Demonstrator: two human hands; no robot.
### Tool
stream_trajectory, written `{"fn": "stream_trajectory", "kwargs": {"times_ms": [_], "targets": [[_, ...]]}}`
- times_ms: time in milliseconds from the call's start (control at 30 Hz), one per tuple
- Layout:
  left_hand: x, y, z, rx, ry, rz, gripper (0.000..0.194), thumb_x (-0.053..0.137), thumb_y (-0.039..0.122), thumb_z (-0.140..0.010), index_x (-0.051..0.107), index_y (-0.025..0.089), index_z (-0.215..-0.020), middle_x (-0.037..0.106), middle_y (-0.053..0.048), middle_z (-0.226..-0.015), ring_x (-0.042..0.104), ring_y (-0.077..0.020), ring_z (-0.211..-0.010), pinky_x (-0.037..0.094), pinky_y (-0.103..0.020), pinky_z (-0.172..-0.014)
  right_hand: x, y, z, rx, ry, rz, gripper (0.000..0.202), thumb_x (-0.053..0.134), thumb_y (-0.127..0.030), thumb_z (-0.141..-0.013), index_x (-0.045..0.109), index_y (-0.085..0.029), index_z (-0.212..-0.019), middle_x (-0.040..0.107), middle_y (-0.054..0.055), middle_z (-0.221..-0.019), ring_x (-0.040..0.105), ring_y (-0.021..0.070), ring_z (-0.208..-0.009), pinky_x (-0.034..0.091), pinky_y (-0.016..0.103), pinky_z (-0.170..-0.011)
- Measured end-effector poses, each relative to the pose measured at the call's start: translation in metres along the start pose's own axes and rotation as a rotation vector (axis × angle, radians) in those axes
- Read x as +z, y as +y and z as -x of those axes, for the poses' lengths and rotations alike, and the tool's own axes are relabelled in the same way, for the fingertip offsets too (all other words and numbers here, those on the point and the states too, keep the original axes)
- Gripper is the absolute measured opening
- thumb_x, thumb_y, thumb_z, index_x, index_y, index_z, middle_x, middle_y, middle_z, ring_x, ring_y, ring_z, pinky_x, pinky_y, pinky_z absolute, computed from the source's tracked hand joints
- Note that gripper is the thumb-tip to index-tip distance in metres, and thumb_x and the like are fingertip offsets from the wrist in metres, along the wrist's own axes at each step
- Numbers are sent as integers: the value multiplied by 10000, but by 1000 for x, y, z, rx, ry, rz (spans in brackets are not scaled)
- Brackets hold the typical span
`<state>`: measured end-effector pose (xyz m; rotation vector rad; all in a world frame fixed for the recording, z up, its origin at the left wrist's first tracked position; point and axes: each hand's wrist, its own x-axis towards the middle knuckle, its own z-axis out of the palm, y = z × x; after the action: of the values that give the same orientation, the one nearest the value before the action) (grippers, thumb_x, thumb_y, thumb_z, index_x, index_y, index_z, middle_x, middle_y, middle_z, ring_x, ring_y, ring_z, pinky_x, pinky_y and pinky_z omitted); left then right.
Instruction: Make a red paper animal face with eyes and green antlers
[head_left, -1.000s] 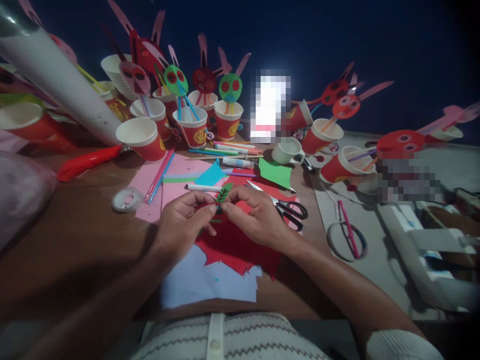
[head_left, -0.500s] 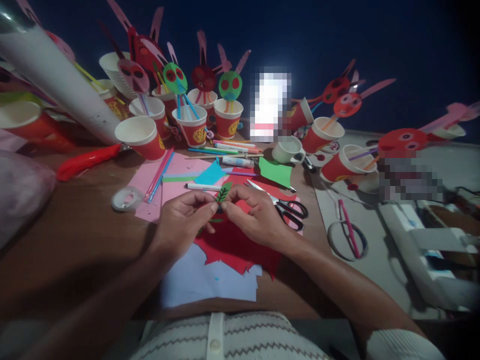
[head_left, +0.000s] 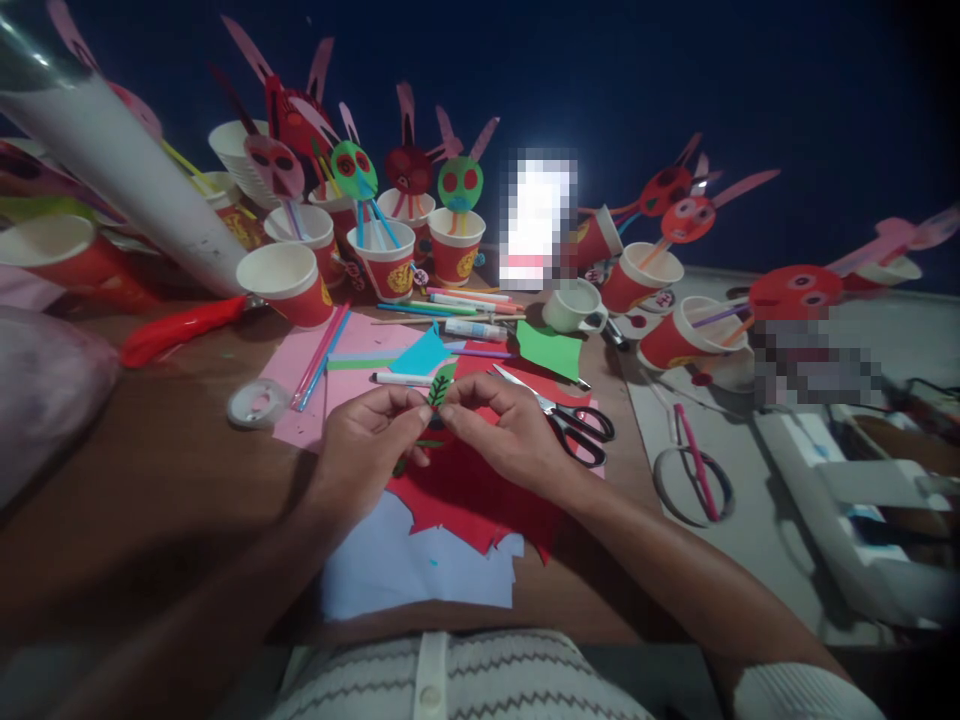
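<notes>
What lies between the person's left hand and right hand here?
In the head view, a green leaf-shaped piece with dark markings is at the fingertips, between left hand and right hand; red paper shows below.

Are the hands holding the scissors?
No, the scissors lie by the right hand, which pinches a green leaf shape together with the left hand.

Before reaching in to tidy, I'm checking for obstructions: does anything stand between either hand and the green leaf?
Nothing visible does: the left hand and right hand both pinch the green leaf. The scissors lie to the right, out of the way.
</notes>
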<state>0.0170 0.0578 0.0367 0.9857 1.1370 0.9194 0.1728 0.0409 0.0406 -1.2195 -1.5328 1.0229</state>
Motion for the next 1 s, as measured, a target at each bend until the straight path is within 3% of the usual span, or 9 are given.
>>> {"fn": "stream_trajectory", "kwargs": {"times_ms": [367, 667, 1000], "targets": [[3, -2, 0, 7, -14, 28, 133, 710, 226, -644, 620, 138, -686, 593, 36, -624, 553, -78, -451, 486, -179, -399, 1, 1, 1, 1, 20, 63, 81, 547, -141, -771, 542, -157, -693, 556, -43, -654, 500, 78, -626, 393, 190, -622], [0, 1, 0, -64, -82, 105, 320, 724, 259, -664, 632, 160, -954, 652, -6, -748, 606, -108, -522, 495, -192, -423, -1, 6, -2, 47, 62, -56, 96, 536, -174, -786, 516, -158, -694, 520, -33, -662, 481, 83, -621, 397, 198, -603], [1, 4, -2, -102, -20, 235, 187, 729, 196, -634, 611, 137, -767, 624, 10, -664, 580, -109, -488, 499, -215, -401, 0, 6, -6, 80, 94, -173, 92, 570, -198, -777, 539, -158, -701, 529, -26, -659, 480, 86, -608, 397, 208, -583]]}}
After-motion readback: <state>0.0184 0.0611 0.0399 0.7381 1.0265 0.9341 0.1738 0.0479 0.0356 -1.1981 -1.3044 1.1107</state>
